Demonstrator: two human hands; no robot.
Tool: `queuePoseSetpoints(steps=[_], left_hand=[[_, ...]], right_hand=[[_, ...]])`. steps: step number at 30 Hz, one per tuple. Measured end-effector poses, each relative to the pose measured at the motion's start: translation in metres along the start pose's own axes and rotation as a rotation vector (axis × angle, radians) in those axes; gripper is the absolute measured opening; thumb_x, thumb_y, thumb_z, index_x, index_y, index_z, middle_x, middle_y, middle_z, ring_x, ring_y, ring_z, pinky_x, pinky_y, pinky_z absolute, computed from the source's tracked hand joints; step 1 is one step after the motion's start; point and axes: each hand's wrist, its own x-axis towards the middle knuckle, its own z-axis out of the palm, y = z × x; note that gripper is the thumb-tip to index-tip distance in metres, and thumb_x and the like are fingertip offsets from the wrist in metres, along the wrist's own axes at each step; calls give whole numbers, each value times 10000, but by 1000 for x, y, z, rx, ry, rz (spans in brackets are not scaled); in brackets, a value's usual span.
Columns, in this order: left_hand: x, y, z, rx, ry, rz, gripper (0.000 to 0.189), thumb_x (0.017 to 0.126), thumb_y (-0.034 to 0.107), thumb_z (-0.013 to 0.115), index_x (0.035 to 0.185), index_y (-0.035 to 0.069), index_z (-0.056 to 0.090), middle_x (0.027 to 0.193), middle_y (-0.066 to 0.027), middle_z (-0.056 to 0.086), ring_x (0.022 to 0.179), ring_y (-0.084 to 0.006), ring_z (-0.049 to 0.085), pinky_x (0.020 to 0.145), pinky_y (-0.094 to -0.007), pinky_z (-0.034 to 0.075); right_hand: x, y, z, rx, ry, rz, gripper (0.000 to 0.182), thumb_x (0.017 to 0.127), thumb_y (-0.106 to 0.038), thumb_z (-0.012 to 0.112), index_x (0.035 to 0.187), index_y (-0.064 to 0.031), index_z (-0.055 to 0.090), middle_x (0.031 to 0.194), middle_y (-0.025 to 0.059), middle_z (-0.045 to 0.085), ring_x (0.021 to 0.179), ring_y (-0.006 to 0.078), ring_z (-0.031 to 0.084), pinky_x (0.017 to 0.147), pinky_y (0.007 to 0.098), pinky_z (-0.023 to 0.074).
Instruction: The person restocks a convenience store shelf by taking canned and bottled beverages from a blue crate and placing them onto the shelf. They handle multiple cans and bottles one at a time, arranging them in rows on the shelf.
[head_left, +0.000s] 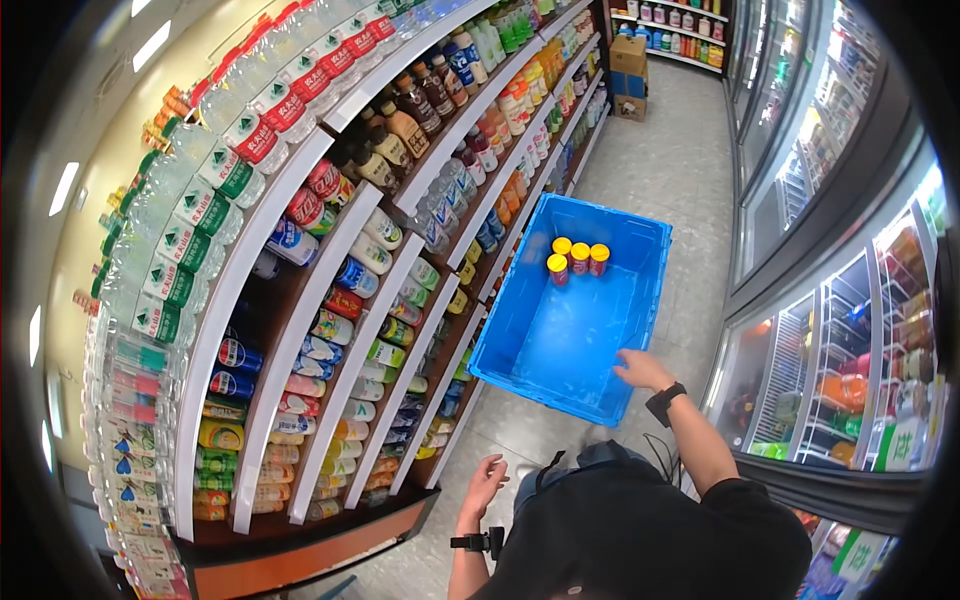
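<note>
Before me on the floor stands a blue plastic crate (577, 330). Several small canisters with yellow lids and dark red bodies (580, 259) cluster upright near its far left corner; the rest of its bottom is bare. My right hand (642, 369) is over the crate's near right rim, fingers pointing inward with nothing visible in them. Whether it touches the rim I cannot tell. Lower down, my left hand (486, 481) hangs in the air between the crate and the shelf, fingers loosely apart and holding nothing. Both wrists wear black straps.
A shelving unit (360, 322) of drink bottles and cans runs along the left, with large water bottles (255, 142) on top. Glass-door refrigerators (825, 322) line the right. Cardboard boxes (628, 60) are stacked farther down the tiled aisle (637, 154).
</note>
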Motion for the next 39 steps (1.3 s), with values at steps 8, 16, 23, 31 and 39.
queuePoseSetpoints(steps=[8, 16, 23, 31, 39], left_hand=[[25, 48, 6, 128, -21, 12, 544, 953, 377, 596, 1366, 45, 472, 1169, -133, 595, 961, -209, 643, 822, -330, 502], [175, 120, 12, 464, -98, 274, 558, 923, 334, 630, 1349, 12, 472, 1149, -181, 626, 904, -246, 631, 803, -349, 503], [334, 188, 70, 776, -216, 412, 617, 897, 349, 651, 1382, 32, 437, 1263, -222, 547, 1046, -291, 595, 883, -387, 492], [495, 208, 136, 857, -220, 368, 753, 827, 308, 685, 1455, 137, 307, 1468, -253, 254, 1164, -512, 497, 1009, -500, 437], [574, 230, 167, 1062, -167, 317, 691, 807, 234, 670, 1434, 362, 410, 1570, -218, 24, 1108, -513, 536, 940, -495, 494]], right_hand=[[29, 19, 20, 131, 121, -52, 460, 883, -256, 619, 1277, -25, 565, 1263, 222, 584, 1246, 385, 492, 1025, 470, 408], [74, 41, 21, -36, 611, 323, 802, 792, -210, 699, 1474, -66, 303, 1516, 320, 144, 1408, 503, 140, 1117, 579, 237], [101, 56, 39, 151, 313, 547, 866, 742, -152, 706, 1482, -35, 272, 1496, 375, 73, 1306, 548, 327, 1068, 531, 359], [90, 40, 40, 60, 490, 472, 741, 702, 120, 576, 1410, 13, 385, 1450, 398, 179, 1201, 555, 448, 1011, 481, 437], [91, 32, 28, 41, 443, 464, 728, 709, 124, 558, 1408, 32, 374, 1452, 391, 152, 1208, 571, 418, 1029, 490, 422]])
